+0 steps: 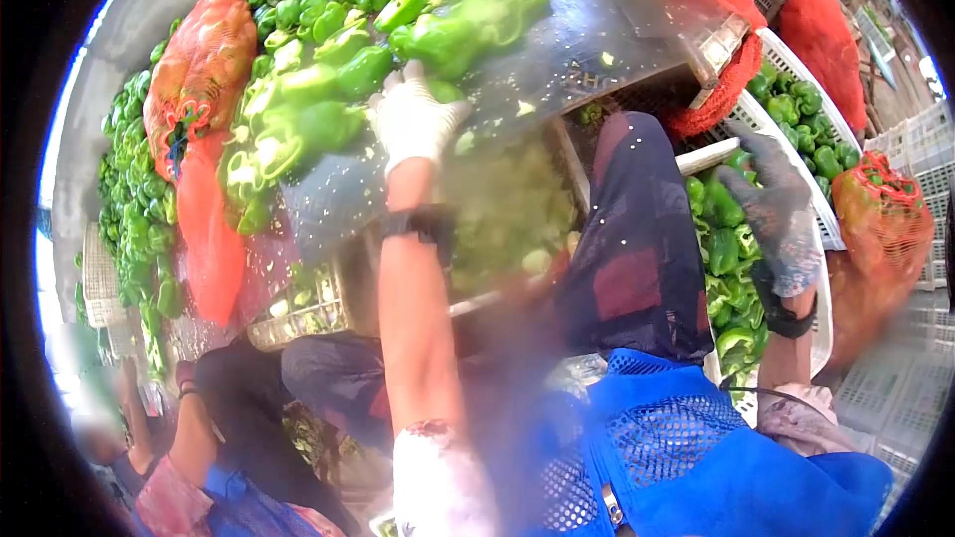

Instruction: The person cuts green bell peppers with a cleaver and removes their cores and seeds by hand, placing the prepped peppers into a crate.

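My left hand (413, 119), in a white glove, reaches forward to the edge of a pile of green peppers (338, 70) on a dark wet sheet (557, 50). Its fingertips are next to the peppers, and whether it grips one is unclear. My right hand (771, 199), in a grey patterned glove, is over a white basket (821, 328) of cut green peppers (731, 259) at the right. Its fingers are spread around a pale-edged thing too blurred to make out. Below my left hand, a container of pepper scraps (507, 204) looks hazy.
Red mesh sacks (204, 60) stand at the left, with another (880, 209) at the right. A second white basket (786, 60) holds whole peppers. A co-worker's arm (194, 428) shows at lower left. My raised knee (637, 179) is between the scraps and the right basket.
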`<action>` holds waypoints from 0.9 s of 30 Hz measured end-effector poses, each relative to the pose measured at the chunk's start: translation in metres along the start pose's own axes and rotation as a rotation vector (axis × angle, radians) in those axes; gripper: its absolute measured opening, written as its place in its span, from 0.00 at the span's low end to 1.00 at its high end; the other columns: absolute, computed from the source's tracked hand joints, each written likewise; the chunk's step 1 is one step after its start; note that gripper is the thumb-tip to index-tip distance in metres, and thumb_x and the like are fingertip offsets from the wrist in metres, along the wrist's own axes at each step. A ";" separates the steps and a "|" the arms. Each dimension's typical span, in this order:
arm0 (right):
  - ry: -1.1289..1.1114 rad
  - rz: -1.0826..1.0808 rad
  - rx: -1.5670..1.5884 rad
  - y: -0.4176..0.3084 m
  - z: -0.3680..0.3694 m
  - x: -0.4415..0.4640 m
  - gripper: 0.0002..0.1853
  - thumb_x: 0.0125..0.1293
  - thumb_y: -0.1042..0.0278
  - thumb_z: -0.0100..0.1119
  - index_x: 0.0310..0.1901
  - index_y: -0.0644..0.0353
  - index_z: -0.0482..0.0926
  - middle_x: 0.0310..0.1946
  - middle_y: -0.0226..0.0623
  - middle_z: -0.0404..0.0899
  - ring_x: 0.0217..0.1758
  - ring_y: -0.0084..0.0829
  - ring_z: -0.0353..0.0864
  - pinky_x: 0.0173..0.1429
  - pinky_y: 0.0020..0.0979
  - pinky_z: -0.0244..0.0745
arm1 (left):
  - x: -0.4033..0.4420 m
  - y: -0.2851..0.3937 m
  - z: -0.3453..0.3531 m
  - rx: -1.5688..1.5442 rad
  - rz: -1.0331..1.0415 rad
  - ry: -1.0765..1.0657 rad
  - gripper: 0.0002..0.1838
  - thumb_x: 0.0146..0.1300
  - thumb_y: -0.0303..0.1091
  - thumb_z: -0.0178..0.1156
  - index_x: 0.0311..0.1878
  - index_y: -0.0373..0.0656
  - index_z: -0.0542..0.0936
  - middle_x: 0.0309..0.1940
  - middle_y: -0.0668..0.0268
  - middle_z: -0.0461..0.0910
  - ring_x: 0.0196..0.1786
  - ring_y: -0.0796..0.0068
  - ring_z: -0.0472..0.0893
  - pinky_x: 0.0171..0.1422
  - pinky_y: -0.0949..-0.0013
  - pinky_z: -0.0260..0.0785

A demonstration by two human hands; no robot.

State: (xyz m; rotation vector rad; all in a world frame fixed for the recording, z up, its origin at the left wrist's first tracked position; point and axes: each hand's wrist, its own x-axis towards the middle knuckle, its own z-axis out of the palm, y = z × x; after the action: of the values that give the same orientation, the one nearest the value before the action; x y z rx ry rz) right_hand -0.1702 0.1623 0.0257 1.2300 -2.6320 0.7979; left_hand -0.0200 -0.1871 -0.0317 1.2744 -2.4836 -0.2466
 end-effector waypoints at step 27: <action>-0.595 -0.711 0.608 -0.181 0.174 0.039 0.20 0.57 0.59 0.67 0.47 0.63 0.81 0.37 0.48 0.82 0.43 0.45 0.84 0.47 0.40 0.78 | -0.150 -0.040 -0.013 -1.819 -0.300 0.079 0.37 0.64 0.60 0.56 0.63 0.37 0.74 0.58 0.56 0.77 0.59 0.59 0.77 0.64 0.55 0.73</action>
State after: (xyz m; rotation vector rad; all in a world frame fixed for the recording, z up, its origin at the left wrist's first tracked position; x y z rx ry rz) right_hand -0.0436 -0.0491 -0.0362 2.6980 -2.0051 1.2469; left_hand 0.0962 -0.0890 -0.0644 0.6222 -0.9674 -1.8243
